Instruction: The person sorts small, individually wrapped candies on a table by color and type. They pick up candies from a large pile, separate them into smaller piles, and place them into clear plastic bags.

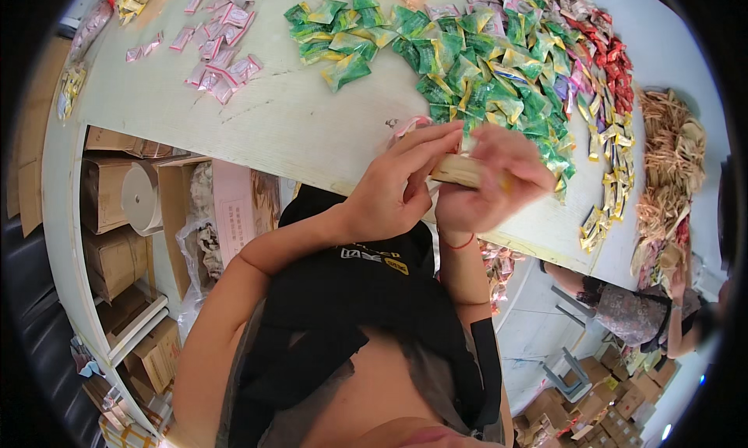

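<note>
My left hand (397,182) and my right hand (497,182) meet above the front edge of the table. Between them is a small, flat, tan piece (459,171), its exact kind unclear. My left fingers reach over its left end with the thumb bent below. My right fingers, blurred, curl around its right end. A clear-and-pink plastic wrapper (414,124) shows just behind my left fingers; the hand hides most of it. Right beyond my hands spreads a heap of green-and-yellow wrapped sachets (467,68).
Pink-and-white packets (225,68) lie left on the table (327,129). Red packets (616,68) and yellow stick packets (616,167) line its right side, near dried tan bundles (672,150). Cardboard boxes (117,261) fill the shelf below. Another person (631,313) stands at right beside a grey stool (567,375).
</note>
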Action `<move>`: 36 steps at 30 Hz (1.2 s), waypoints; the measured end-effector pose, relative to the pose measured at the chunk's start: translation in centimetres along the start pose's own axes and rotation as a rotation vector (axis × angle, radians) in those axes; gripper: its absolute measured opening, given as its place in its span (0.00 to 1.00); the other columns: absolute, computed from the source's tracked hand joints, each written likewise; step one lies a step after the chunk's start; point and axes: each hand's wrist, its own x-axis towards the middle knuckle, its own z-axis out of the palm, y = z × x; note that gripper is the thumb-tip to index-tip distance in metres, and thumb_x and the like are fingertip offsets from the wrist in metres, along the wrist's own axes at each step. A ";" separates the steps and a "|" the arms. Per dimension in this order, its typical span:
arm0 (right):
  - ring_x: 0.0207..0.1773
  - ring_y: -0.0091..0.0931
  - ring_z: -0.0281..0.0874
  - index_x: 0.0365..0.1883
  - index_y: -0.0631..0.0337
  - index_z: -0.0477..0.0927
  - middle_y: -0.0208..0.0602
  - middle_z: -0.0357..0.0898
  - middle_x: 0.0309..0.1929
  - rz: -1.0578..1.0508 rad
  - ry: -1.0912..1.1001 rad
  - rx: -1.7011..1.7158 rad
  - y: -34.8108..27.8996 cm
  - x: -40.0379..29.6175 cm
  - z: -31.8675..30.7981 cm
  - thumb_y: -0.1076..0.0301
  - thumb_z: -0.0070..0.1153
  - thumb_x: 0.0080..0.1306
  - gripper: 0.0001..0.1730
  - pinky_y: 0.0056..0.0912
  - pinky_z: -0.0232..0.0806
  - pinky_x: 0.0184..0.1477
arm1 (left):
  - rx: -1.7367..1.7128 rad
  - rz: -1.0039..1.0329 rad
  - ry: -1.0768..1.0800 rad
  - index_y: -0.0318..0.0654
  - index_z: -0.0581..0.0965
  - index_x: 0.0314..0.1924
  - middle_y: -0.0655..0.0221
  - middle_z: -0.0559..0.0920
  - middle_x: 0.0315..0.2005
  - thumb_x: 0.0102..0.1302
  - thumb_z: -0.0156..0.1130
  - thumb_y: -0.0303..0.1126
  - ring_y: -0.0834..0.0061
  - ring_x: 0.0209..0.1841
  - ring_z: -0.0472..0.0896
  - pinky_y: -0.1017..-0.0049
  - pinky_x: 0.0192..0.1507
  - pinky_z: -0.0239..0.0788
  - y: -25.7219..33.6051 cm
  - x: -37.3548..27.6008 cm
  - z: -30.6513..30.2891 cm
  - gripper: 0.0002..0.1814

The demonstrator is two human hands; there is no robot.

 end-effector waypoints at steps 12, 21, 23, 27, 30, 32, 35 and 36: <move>0.32 0.25 0.67 0.33 0.63 0.79 0.33 0.70 0.30 0.539 -0.574 -0.597 -4.7 0.4 -3.0 0.78 0.68 0.52 0.11 0.26 0.62 0.33 | 0.040 0.008 0.073 0.33 0.67 0.65 0.57 0.66 0.66 0.52 0.47 0.09 0.65 0.63 0.72 0.81 0.42 0.71 0.7 -0.3 -0.8 0.37; 0.37 0.29 0.71 0.41 0.65 0.73 0.39 0.70 0.38 0.683 -0.359 -0.699 -1.8 -1.2 -2.0 0.72 0.70 0.51 0.22 0.31 0.65 0.35 | 0.165 0.191 -0.099 0.31 0.66 0.64 0.54 0.67 0.65 0.49 0.49 0.11 0.56 0.64 0.71 0.67 0.59 0.69 -0.7 -1.2 1.0 0.37; 0.31 0.25 0.70 0.32 0.62 0.71 0.34 0.71 0.30 0.606 -0.344 -0.719 -0.3 -2.1 -2.6 0.69 0.71 0.53 0.18 0.28 0.64 0.29 | 0.179 0.120 -0.149 0.31 0.67 0.64 0.54 0.69 0.64 0.50 0.49 0.12 0.56 0.63 0.72 0.67 0.59 0.69 -0.2 -1.7 1.1 0.36; 0.24 0.17 0.62 0.26 0.60 0.67 0.24 0.65 0.20 0.627 -0.322 -0.767 0.3 -2.9 -2.9 0.69 0.70 0.55 0.19 0.21 0.57 0.24 | 0.174 0.092 -0.106 0.33 0.71 0.61 0.57 0.74 0.60 0.54 0.53 0.16 0.61 0.56 0.76 0.70 0.51 0.71 -0.6 -2.1 0.1 0.30; 0.24 0.13 0.57 0.23 0.58 0.65 0.20 0.61 0.19 0.784 -0.186 -0.539 0.1 -2.8 -3.3 0.69 0.69 0.57 0.20 0.17 0.52 0.24 | 0.124 0.053 0.088 0.38 0.77 0.53 0.64 0.79 0.52 0.58 0.60 0.23 0.71 0.39 0.82 0.76 0.35 0.73 -0.4 -2.3 -3.2 0.20; 0.24 0.11 0.55 0.22 0.56 0.64 0.18 0.60 0.20 0.888 -0.134 -0.473 0.0 -2.5 -4.1 0.69 0.68 0.58 0.21 0.15 0.50 0.24 | 0.144 -0.069 0.159 0.38 0.79 0.45 0.65 0.81 0.44 0.60 0.63 0.28 0.73 0.35 0.82 0.75 0.33 0.71 -0.6 -2.7 -5.6 0.12; 0.23 0.11 0.55 0.22 0.56 0.64 0.18 0.59 0.19 0.852 -0.135 -0.502 -0.3 -2.4 -3.7 0.70 0.68 0.58 0.20 0.15 0.51 0.24 | 0.209 -0.289 0.027 0.36 0.78 0.37 0.64 0.80 0.35 0.62 0.64 0.33 0.72 0.34 0.81 0.73 0.34 0.70 -0.9 -3.6 -6.0 0.09; 0.23 0.12 0.57 0.24 0.57 0.65 0.19 0.61 0.20 0.866 -0.128 -0.487 -0.3 -2.5 -3.7 0.70 0.68 0.58 0.19 0.15 0.53 0.25 | 0.244 -0.236 -0.045 0.35 0.77 0.36 0.64 0.79 0.33 0.63 0.63 0.34 0.71 0.33 0.80 0.73 0.35 0.69 -1.1 -3.7 -5.4 0.09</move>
